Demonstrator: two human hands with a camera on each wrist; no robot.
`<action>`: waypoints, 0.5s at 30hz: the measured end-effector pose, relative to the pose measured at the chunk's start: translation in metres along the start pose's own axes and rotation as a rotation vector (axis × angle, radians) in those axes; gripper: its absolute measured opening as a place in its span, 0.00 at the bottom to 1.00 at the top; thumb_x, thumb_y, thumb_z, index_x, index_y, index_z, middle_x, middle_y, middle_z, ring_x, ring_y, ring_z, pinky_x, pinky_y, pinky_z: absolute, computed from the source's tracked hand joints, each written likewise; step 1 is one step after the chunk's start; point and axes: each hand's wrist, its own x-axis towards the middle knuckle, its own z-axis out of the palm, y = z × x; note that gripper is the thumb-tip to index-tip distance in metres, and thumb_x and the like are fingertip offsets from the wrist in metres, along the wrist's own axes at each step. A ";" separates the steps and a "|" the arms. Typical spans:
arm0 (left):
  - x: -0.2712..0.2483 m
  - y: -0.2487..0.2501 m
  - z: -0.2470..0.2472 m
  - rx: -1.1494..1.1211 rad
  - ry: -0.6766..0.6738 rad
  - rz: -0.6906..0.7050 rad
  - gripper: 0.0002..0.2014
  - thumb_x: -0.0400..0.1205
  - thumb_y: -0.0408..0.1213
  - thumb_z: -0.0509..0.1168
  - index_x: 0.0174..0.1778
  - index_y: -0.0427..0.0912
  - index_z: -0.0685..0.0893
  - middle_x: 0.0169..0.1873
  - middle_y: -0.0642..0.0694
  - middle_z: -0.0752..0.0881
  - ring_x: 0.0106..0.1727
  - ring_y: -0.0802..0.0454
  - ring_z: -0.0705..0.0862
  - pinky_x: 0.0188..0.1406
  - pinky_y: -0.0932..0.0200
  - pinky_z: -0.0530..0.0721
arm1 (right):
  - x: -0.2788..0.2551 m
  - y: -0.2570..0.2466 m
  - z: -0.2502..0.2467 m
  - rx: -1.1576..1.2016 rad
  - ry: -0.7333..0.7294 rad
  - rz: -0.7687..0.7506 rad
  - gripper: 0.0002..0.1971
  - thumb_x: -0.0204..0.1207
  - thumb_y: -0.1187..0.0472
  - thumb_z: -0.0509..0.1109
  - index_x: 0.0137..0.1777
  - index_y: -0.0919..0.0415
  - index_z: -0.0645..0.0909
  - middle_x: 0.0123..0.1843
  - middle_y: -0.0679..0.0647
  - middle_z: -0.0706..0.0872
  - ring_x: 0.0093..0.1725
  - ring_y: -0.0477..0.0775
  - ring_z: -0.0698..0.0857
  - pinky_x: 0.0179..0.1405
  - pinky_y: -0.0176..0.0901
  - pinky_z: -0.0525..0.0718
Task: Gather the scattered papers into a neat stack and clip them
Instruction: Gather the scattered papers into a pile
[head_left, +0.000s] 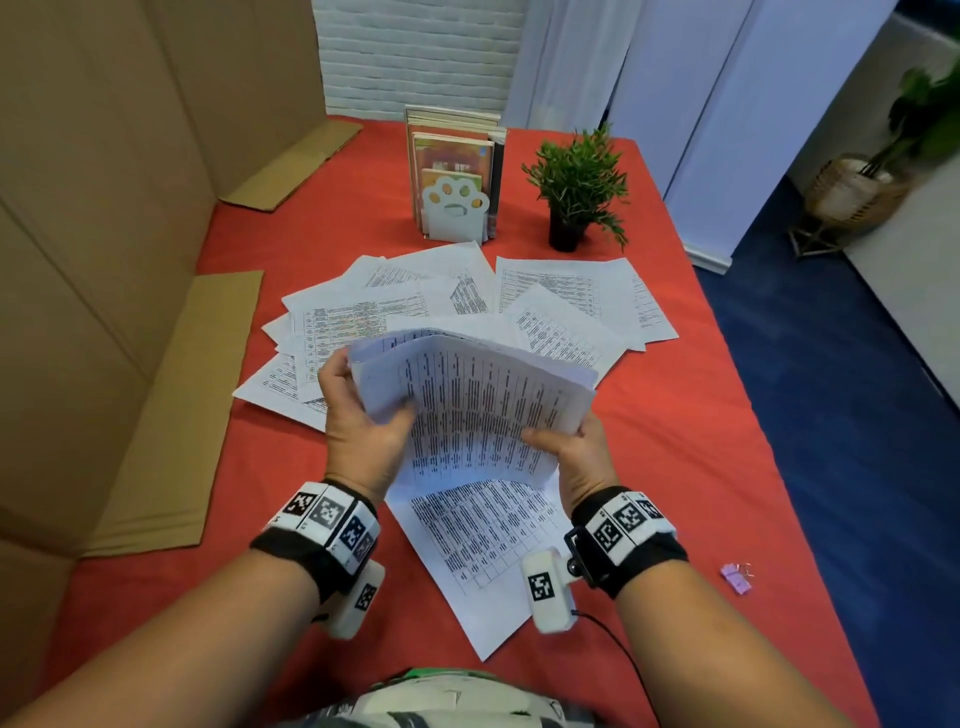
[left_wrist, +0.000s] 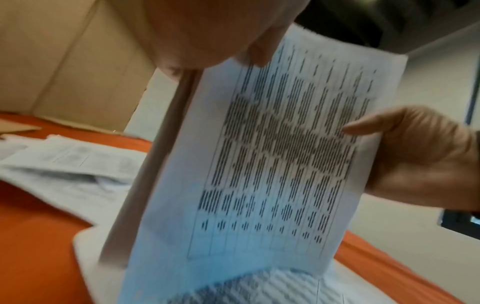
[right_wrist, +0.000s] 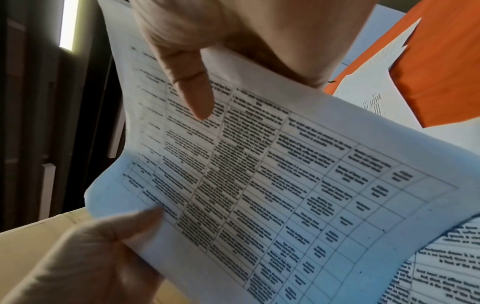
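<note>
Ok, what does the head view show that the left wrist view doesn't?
Head only: the pink binder clip near the table's right edge, the potted plant, the paw bookend and the full spread of loose papers. Left wrist only: the held bundle side-on, standing up off the red tablecloth. Both: left hand and right hand holding that bundle.

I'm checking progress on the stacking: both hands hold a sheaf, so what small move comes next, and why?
Probably lower the held sheaf in the left hand and right hand onto the loose sheet beneath; it and the scattered papers remain ungathered.
</note>
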 end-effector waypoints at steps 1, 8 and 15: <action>-0.002 -0.006 0.000 0.017 -0.008 -0.043 0.33 0.68 0.26 0.68 0.60 0.59 0.64 0.52 0.55 0.79 0.50 0.63 0.82 0.49 0.62 0.84 | 0.000 0.000 0.001 0.001 -0.007 0.000 0.25 0.53 0.72 0.73 0.54 0.66 0.80 0.51 0.68 0.85 0.58 0.73 0.84 0.59 0.70 0.83; -0.004 -0.025 0.002 -0.018 -0.024 -0.238 0.25 0.72 0.18 0.70 0.61 0.44 0.78 0.50 0.49 0.87 0.50 0.61 0.87 0.56 0.60 0.85 | 0.001 0.004 0.003 -0.045 -0.015 0.059 0.20 0.56 0.67 0.73 0.52 0.63 0.83 0.47 0.59 0.90 0.54 0.66 0.87 0.61 0.68 0.83; -0.009 -0.021 0.004 -0.005 -0.015 -0.250 0.15 0.77 0.25 0.68 0.58 0.43 0.83 0.49 0.50 0.88 0.50 0.58 0.86 0.54 0.57 0.83 | 0.001 0.009 0.001 -0.099 0.009 -0.020 0.11 0.77 0.71 0.68 0.46 0.52 0.83 0.46 0.52 0.88 0.49 0.54 0.87 0.62 0.58 0.83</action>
